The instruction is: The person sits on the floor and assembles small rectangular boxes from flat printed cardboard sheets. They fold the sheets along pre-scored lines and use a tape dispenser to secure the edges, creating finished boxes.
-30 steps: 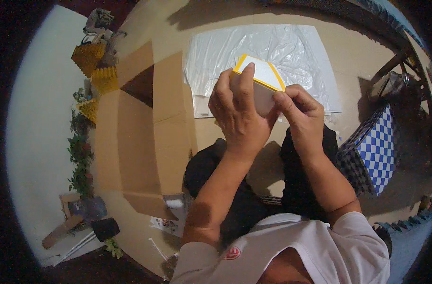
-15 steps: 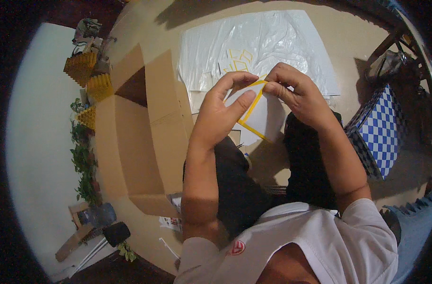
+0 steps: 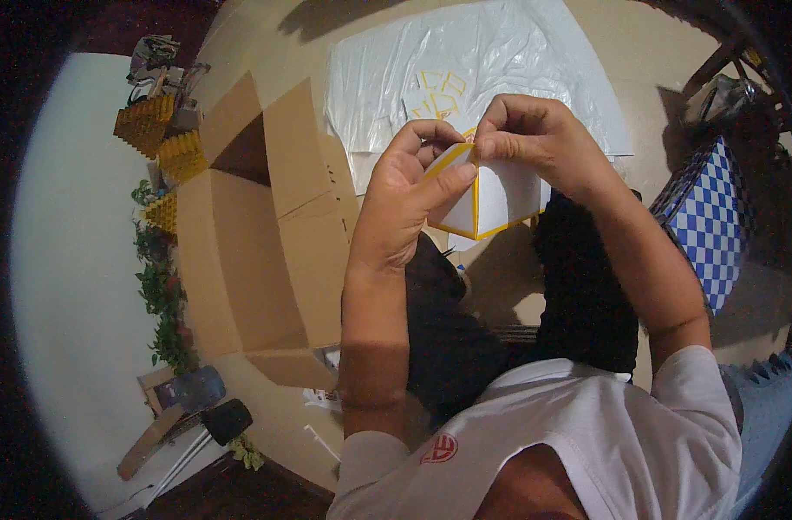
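A white folded card piece with yellow edges is held up between my two hands, above my knees. Its panels meet at an upright yellow corner. My left hand grips the left panel, thumb on the near face and fingers behind. At the top of the corner, the thumb and forefinger of my right hand pinch the yellow edge. Whatever lies right under those fingertips is hidden. Behind the hands, several flat white pieces with yellow outlines lie on a white plastic-covered sheet.
A large open cardboard box stands at my left. Farther left are yellow stacks, green plants and a black-headed item with white rods. A blue-and-white checked box-like thing is at my right, and a blue ridged surface lies below it.
The card piece has turned in my hands, so its yellow corner now stands upright and a right-hand panel shows. Both hands have shifted slightly up, still pinching near its top.
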`<state>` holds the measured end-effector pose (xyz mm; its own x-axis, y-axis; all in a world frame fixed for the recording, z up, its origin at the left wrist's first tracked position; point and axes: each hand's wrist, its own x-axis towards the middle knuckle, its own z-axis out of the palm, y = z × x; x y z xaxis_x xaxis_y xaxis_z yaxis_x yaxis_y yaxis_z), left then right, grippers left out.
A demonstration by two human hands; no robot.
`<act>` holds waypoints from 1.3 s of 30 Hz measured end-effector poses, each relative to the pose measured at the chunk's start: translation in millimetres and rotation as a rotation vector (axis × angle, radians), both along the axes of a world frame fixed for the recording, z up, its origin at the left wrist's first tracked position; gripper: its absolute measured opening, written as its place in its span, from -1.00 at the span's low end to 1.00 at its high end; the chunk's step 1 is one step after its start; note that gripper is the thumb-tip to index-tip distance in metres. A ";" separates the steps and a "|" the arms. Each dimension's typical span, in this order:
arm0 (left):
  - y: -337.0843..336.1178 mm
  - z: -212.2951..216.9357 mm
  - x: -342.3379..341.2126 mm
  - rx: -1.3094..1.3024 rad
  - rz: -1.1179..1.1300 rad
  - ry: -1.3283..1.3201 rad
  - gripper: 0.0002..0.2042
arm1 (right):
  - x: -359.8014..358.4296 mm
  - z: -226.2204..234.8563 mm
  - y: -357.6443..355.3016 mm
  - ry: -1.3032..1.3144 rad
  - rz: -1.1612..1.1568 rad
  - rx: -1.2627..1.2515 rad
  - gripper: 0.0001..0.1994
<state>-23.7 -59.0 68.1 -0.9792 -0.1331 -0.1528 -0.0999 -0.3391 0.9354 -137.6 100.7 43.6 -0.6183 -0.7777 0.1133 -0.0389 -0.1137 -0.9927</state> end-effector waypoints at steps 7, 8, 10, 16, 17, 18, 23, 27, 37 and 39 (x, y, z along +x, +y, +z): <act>-0.3 -4.0 -1.9 -0.072 0.016 0.029 -0.68 | -8.9 -4.5 -7.3 -0.015 0.072 -0.025 -0.77; -0.8 -4.3 -2.2 -0.058 0.006 0.030 -0.68 | -8.8 -4.8 -7.5 -0.016 0.073 -0.039 -0.77; -0.2 -5.5 -3.4 -0.053 -0.002 0.034 -0.68 | -8.9 -5.0 -7.0 -0.016 0.074 -0.067 -0.77; 4.4 -3.0 -4.1 -0.088 -0.008 0.019 -0.69 | -10.9 -4.3 -4.7 0.000 0.090 0.015 -0.74; 5.1 -3.5 -4.5 -0.093 -0.010 0.025 -0.69 | -10.8 -3.7 -4.1 0.000 0.086 0.022 -0.74; 5.5 -4.4 -4.8 -0.098 -0.010 0.031 -0.70 | -10.7 -3.1 -3.9 0.001 0.084 0.031 -0.74; 7.7 -5.4 -3.1 -0.303 0.048 0.027 -0.73 | -11.8 -4.9 -6.1 0.080 0.059 0.086 -0.71; 10.9 2.9 -4.0 -0.503 0.033 -0.026 -0.75 | -14.3 -9.4 -6.6 0.227 0.009 0.142 -0.67; 12.1 -12.7 -8.4 -0.416 0.175 0.089 -0.61 | -25.2 0.2 0.9 0.137 0.084 0.097 -0.73; 13.4 -7.6 -9.0 -0.352 0.162 0.055 -0.63 | -26.4 -0.4 5.0 0.216 0.089 0.096 -0.76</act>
